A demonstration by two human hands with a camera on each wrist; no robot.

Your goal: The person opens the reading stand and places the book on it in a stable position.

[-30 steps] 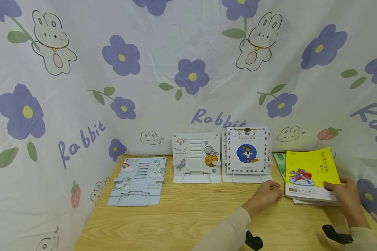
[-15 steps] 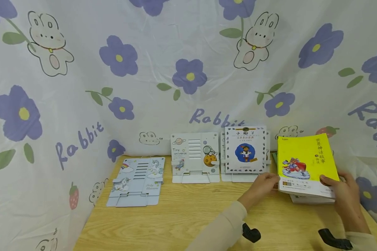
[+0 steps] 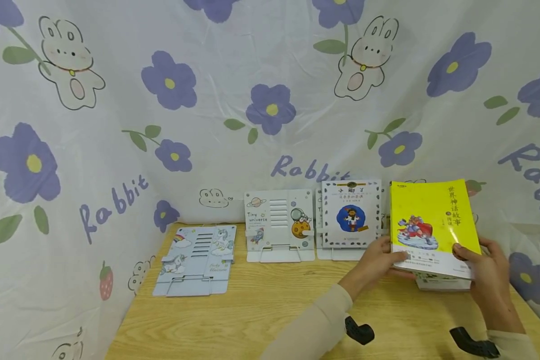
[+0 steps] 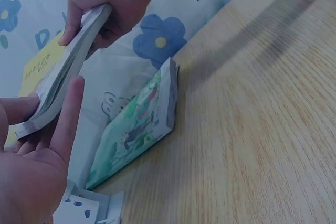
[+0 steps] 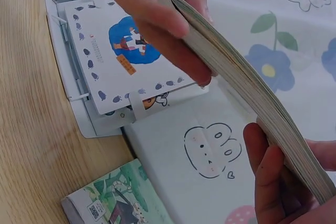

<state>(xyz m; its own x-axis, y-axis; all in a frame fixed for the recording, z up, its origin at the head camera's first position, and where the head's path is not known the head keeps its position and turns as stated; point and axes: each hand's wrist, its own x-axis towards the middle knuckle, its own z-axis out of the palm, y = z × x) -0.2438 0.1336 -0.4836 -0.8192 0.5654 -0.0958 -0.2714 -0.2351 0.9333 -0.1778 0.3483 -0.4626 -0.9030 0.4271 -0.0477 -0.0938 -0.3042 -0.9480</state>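
Left hand [image 3: 380, 257]: clamped on the lower left corner, thumb over the cover, fingers underneath.
Yellow book [image 3: 432, 210]: held tilted above the table [image 3: 252, 320], at the right; it bows along its length, so I'd guess a floppy softcover, fairly light, its sheen perhaps slippery, corners easily creased. Best gripped at both sides, fingers well under.
Right hand [image 3: 490, 270]: clamped on the right edge, thumb on the cover, fingers behind.
Unicorn stand [image 3: 195, 262]: one, far left.
Space-print stands [image 3: 280, 237]: two, side by side.
White book [image 3: 352, 240]: one, upright on the right-hand space-print stand.
Yellow: one.
Green book [image 4: 134, 124]: one that I can make out, lying below the yellow book.
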